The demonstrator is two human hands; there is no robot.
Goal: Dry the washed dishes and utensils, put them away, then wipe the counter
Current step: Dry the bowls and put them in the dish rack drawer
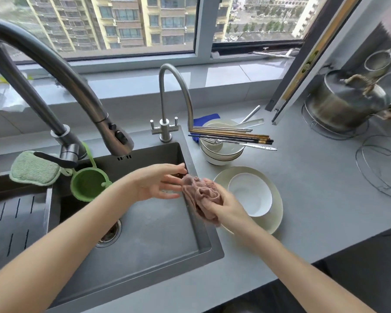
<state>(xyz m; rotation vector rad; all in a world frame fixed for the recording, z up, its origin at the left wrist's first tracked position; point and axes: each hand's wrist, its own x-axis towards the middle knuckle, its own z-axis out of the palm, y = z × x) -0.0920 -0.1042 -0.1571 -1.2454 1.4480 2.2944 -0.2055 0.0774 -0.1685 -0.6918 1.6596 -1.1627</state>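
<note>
Cloth [201,193], pink, bunched: R hand [226,211] gripping it tight at the sink [158,240] right rim. L hand [154,186] hovering over the basin, fingers [172,169] straight, holding nothing, tips nearly touching the cloth. Just right of the R fingers: plate [278,199] w/ white bowl [251,195] sitting on the surface [303,177]. Beyond them: stacked bowls [221,152], chopsticks [230,134] lying across.
</note>
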